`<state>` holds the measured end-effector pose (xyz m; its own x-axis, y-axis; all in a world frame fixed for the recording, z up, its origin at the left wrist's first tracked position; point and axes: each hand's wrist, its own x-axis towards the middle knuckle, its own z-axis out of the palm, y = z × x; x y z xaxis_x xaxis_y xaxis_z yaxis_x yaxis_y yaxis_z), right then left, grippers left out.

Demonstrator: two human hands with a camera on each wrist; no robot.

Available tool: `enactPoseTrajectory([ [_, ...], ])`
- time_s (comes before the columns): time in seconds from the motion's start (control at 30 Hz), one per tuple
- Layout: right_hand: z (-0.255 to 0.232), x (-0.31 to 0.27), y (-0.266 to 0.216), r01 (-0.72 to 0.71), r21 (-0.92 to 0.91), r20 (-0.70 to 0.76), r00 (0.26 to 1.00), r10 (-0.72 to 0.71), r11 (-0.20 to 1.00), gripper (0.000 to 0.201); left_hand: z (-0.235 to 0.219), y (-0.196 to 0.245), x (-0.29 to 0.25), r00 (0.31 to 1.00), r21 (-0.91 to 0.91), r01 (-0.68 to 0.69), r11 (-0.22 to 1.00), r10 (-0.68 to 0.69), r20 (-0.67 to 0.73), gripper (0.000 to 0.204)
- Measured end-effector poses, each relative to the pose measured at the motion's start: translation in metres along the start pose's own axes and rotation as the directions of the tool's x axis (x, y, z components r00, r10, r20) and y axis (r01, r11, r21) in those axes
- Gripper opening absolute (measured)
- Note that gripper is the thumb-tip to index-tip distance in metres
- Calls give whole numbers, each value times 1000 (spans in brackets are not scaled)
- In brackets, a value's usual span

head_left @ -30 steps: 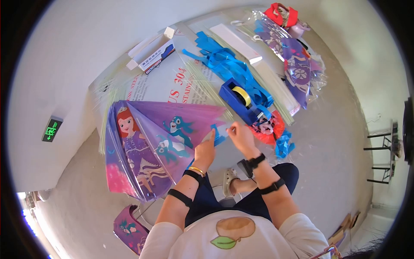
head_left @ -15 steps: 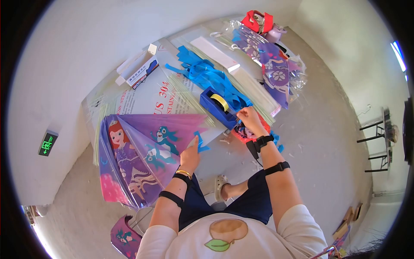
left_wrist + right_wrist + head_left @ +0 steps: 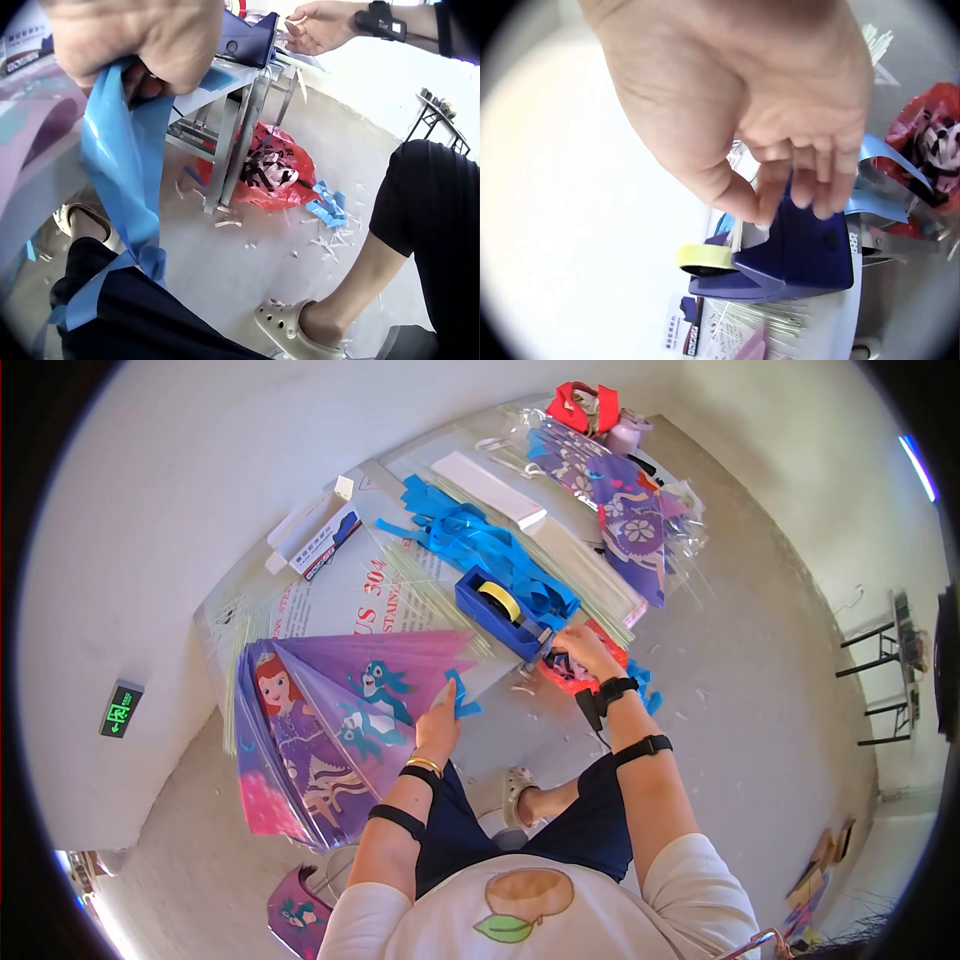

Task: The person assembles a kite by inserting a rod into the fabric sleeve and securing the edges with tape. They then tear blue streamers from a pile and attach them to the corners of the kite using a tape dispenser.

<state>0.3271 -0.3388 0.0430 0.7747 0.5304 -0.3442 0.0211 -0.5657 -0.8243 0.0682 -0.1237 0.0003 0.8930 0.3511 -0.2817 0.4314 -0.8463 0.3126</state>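
Blue ribbon (image 3: 464,697) (image 3: 124,157) is gripped in the left hand (image 3: 437,730) (image 3: 139,45) at the right corner of a purple kite (image 3: 345,715) with a princess picture; the ribbon's tails hang below the table edge. At the cutter end of the blue tape dispenser (image 3: 490,615) (image 3: 806,251), the right hand (image 3: 588,652) (image 3: 322,28) (image 3: 742,97) pinches the tape end with thumb and index finger, the other fingers bent. A yellow tape roll (image 3: 499,601) (image 3: 705,257) sits in the dispenser. Clear tape between the fingertips is hard to make out.
Behind the dispenser lie a blue ribbon pile (image 3: 485,545), thin rods, long white boxes (image 3: 490,490) and wrapped kites (image 3: 632,530). An open box (image 3: 315,535) stands back left. Below the table's right edge is a red bag (image 3: 274,172) of scraps.
The right hand has moved from beside the left hand to the cutter end of the tape dispenser. The left hand keeps its grip on the ribbon at the kite's corner. The head view has shifted.
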Motion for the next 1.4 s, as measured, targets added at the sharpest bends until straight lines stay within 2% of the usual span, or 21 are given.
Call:
enactPoseTrajectory([
  [0.07,1,2,21,-221,436,193,970,149,872,29,-1,2,1,1000,11,-3,1000,3,-6,87],
  [0.1,0,-4,26,-220,441,190,970,149,870,29,-1,1,1,1000,6,1,1000,-1,-2,87],
  [0.17,0,-14,35,-395,466,180,919,352,792,33,0,0,0,1000,6,5,1000,-5,2,87],
  [0.2,0,-21,37,-394,470,179,919,351,790,33,1,-1,-1,1000,-8,-9,1000,8,-22,87],
  [0.27,1,-35,41,-369,699,249,929,275,613,31,6,-3,1,999,-18,-23,1000,22,-43,86],
  [0.33,7,-43,33,-333,718,245,943,226,611,30,7,-4,1,999,-25,-21,999,20,-47,86],
  [0.43,15,-35,28,-144,553,42,988,145,821,27,6,-3,1,999,-32,-18,999,17,-37,85],
  [0.47,21,-32,29,-146,559,45,988,146,816,27,5,-2,1,999,-25,-16,1000,15,-34,85],
  [0.53,38,-25,28,91,199,-300,954,-28,976,27,3,0,1,1000,-28,7,1000,-7,-13,85],
  [0.57,45,-25,29,121,115,-398,915,-66,986,24,3,0,0,1000,-25,13,1000,-13,-9,85],
  [0.6,49,-26,33,123,116,-391,918,-68,986,24,3,0,0,1000,-31,-2,1000,1,-19,85],
  [0.67,60,-29,52,10,-263,-506,850,-146,965,22,3,-1,1,1000,-37,-7,999,5,-30,84],
  [0.7,63,-31,63,-53,-177,-417,909,-26,983,22,2,-1,4,1000,-38,-10,999,9,-27,84],
  [0.73,76,-37,64,-48,-179,-397,917,-27,983,22,2,-2,1,1000,-38,-9,999,8,-13,84],
  [0.8,98,-50,62,22,232,-101,995,2,972,20,2,-2,-2,1000,-41,4,999,-4,-9,83],
  [0.83,108,-54,48,18,235,-91,996,4,972,20,2,-3,1,1000,-41,-14,999,13,-21,83],
  [0.9,131,-64,2,-268,624,302,949,90,734,17,5,-5,3,1000,-40,-8,999,7,-19,83],
  [0.93,142,-63,-9,-274,621,310,946,92,734,17,8,-6,3,1000,-40,-10,999,9,-21,82],
  [1.0,159,-54,-27,-411,728,476,879,27,549,24,11,-8,4,1000,-56,2,998,-2,-13,83],
  [1.23,183,-10,-25,-517,706,569,821,48,485,26,4,-4,6,995,-70,69,995,-63,81,84],
  [1.4,184,-6,-22,-584,680,584,797,154,444,26,10,-7,5,999,-57,35,998,-33,39,84],
])
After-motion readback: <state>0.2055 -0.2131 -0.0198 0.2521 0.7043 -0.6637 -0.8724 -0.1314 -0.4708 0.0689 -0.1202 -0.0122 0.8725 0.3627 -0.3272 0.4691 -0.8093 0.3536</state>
